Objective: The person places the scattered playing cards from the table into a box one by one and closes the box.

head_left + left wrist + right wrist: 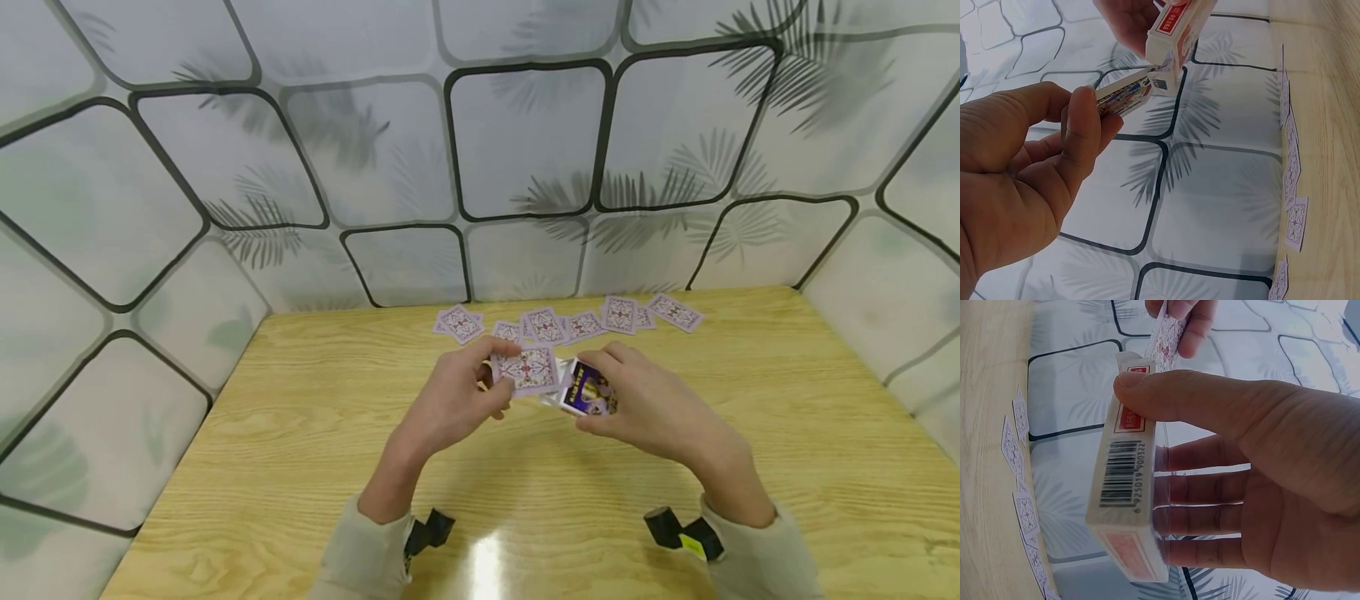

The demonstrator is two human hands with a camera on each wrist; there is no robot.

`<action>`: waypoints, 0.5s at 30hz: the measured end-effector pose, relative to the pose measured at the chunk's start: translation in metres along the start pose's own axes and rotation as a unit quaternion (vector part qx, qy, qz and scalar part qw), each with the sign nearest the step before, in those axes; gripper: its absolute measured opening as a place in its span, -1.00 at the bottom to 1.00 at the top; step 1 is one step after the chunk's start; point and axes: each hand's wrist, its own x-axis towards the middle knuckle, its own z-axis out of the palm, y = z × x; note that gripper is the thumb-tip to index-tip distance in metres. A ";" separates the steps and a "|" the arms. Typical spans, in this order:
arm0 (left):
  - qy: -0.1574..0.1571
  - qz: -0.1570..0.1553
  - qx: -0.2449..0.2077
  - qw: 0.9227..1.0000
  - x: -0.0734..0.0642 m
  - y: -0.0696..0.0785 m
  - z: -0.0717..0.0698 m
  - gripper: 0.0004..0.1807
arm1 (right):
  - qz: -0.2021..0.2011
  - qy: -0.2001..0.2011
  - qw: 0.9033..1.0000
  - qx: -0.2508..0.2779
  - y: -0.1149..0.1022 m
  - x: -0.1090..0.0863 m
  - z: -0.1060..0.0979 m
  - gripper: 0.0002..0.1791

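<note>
Between the thumb and fingers of my left hand (450,400) is a thin stack of playing cards (532,369), patterned backs up in the head view. From the left wrist view, the stack (1124,95) shows a colourful face on its underside. My right hand (652,404) grips a card box (587,392), thumb on one narrow side and fingers along the other. A barcode and red panels mark that box (1119,487) in the right wrist view. The cards' far end is right at the box's open end, where a clear flap shows.
Along the back of the wooden table (300,467) lies an uneven row of face-down playing cards (544,326), some overlapping. A patterned fabric wall (532,142) rises behind and at both sides. Dark wrist devices (429,531) sit by the sleeves.
</note>
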 end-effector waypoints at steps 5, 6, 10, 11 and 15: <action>0.019 0.015 -0.004 1.000 0.000 -0.001 0.000 -0.62 | -0.002 0.002 1.000 -0.004 -0.001 0.000 0.001 -0.23; 0.016 0.016 -0.005 1.000 -0.001 -0.001 0.000 -0.63 | -0.002 0.002 1.000 -0.004 -0.001 0.000 0.001 -0.23; -0.022 0.022 0.011 0.999 0.000 -0.001 0.000 -0.65 | 0.001 0.001 1.000 -0.005 -0.001 0.000 0.001 -0.23; -0.034 0.025 0.015 0.999 0.000 -0.001 0.000 -0.65 | 0.001 0.001 1.000 -0.005 -0.001 0.000 0.001 -0.23; -0.061 0.040 0.031 0.997 0.001 -0.002 0.001 -0.61 | -0.002 0.003 1.000 -0.008 -0.002 0.001 0.002 -0.23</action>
